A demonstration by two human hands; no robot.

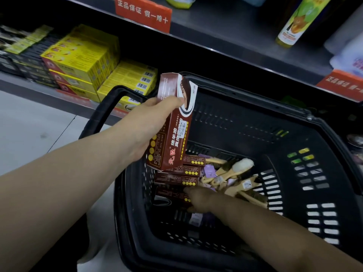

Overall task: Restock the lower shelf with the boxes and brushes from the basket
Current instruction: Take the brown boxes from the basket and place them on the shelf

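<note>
My left hand (149, 122) grips a long brown box (172, 122) upright above the left side of the black basket (294, 134). Down inside the basket my right hand (198, 199) reaches onto a stack of several more brown boxes (176, 179), its fingers touching the nearest one; whether it grips the box is hidden. Wooden brushes (235, 173) with purple tags lie in a heap to the right of the boxes. The lower shelf (39, 89) runs behind the basket at left.
Yellow boxes (88, 61) and dark packs (29, 52) fill the lower shelf at left. The basket handle (102, 112) arcs up beside my left wrist. An upper shelf with red price labels (143, 14) and a bottle (300, 20) overhangs. Pale floor tiles lie at left.
</note>
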